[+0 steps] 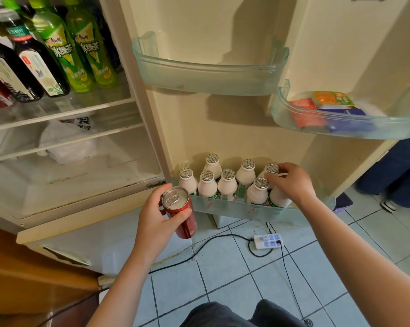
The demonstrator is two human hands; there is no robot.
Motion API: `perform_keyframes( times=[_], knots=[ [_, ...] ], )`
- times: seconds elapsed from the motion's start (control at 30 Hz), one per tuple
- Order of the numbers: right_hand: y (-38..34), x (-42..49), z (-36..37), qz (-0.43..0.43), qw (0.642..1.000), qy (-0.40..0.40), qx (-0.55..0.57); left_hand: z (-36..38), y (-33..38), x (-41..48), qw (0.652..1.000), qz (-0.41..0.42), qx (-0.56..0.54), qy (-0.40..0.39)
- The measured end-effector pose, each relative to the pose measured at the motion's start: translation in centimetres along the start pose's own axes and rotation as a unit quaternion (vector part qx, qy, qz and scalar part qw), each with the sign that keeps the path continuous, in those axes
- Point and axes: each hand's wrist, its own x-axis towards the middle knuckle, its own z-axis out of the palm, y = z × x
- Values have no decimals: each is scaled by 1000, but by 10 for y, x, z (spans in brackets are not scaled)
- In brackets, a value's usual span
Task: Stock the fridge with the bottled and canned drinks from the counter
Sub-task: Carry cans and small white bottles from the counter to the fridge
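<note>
My left hand [155, 218] grips a red drink can [181, 212] with a silver pull-tab top, held just left of the fridge door's bottom bin [223, 208]. Several small white milk bottles [227, 184] with foil caps stand in that bin. My right hand [291, 182] grips one white bottle [278, 197] at the bin's right end, fingers curled over its top next to the neighbouring caps. Two green tea bottles [81, 48] and dark bottles [31, 62] stand on the fridge's upper shelf.
The middle door bin [211, 76] holds nothing. A right door bin [340, 123] contains small red, orange and blue packets. A white plastic bag [67, 145] lies on a lower shelf. A power strip [267, 240] and cables lie on the tiled floor. Another person's legs [397, 171] stand at right.
</note>
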Motion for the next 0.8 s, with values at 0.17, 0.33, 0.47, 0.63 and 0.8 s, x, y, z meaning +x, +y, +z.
perform_keyframes(
  times=[0.17, 0.33, 0.47, 0.63, 0.8],
  knots=[
    [-5, -20, -8, -27, 995, 77, 53, -1, -4, 3, 1000, -7, -9, 0],
    [-31, -46, -3, -152, 979, 133, 25, -3, -4, 6, 1000, -12, -26, 12],
    [-60, -62, 7, -286, 945, 157, -2, -10, -1, 7, 998, 1, -41, 39],
    [-96, -67, 37, -430, 898, 93, 8, -27, 6, 9, 995, 4, -33, 90],
    [-129, -64, 74, -477, 877, 24, 56, -54, 8, 4, 987, 11, -28, 156]
  ],
)
